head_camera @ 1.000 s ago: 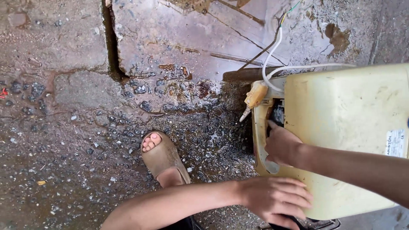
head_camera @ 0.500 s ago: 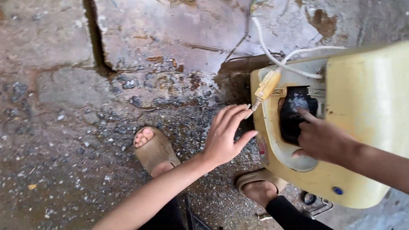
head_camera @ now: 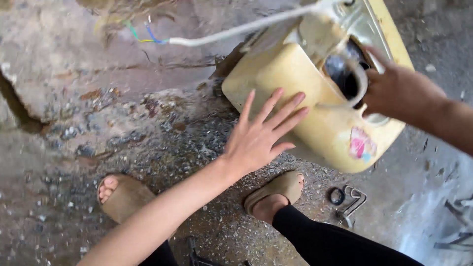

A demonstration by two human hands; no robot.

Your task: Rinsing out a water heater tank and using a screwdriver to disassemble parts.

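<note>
Yellowed plastic casing (head_camera: 315, 103) (grimy, tilted): left hand (head_camera: 261, 138) splayed flat, right hand (head_camera: 399, 91) gripping its opening.

The left hand (head_camera: 261, 135) lies open, fingers spread, flat against the side of a yellowed plastic appliance casing (head_camera: 315, 108) tilted on the gritty concrete floor (head_camera: 74, 148). The right hand (head_camera: 399, 91) grips the rim of its dark opening (head_camera: 347, 74). A white cable (head_camera: 236, 30) trails off leftward. Both feet wear tan sandals (head_camera: 276, 189).
</note>
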